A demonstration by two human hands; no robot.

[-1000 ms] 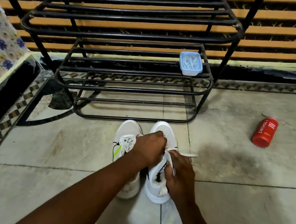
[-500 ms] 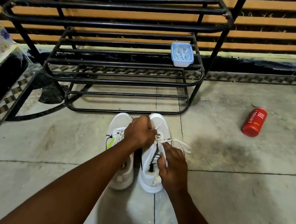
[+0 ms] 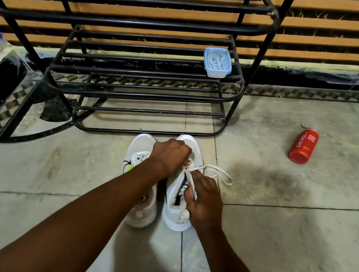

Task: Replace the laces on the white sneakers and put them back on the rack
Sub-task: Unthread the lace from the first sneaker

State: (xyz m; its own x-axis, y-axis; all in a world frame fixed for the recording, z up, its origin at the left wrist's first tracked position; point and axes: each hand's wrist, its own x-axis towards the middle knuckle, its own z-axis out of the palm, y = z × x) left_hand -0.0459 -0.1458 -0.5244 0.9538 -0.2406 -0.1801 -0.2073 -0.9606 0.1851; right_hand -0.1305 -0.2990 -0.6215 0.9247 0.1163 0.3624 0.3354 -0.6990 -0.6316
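Black metal rack (image 3: 130, 25) stands on the tiled floor (image 3: 274, 245) — we note the white sneakers (image 3: 135, 213) set just before it, toes toward it. Both hands sit on the right-hand sneaker (image 3: 172, 217): left hand (image 3: 169, 157) curled, pinching the lace (image 3: 227, 181) near the forefoot; right hand (image 3: 204, 201) curled, gripping lace by the tongue.

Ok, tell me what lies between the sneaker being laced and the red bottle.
Head view: a loose lace loop beside the sneaker, then bare, dark-stained floor up to the red bottle.
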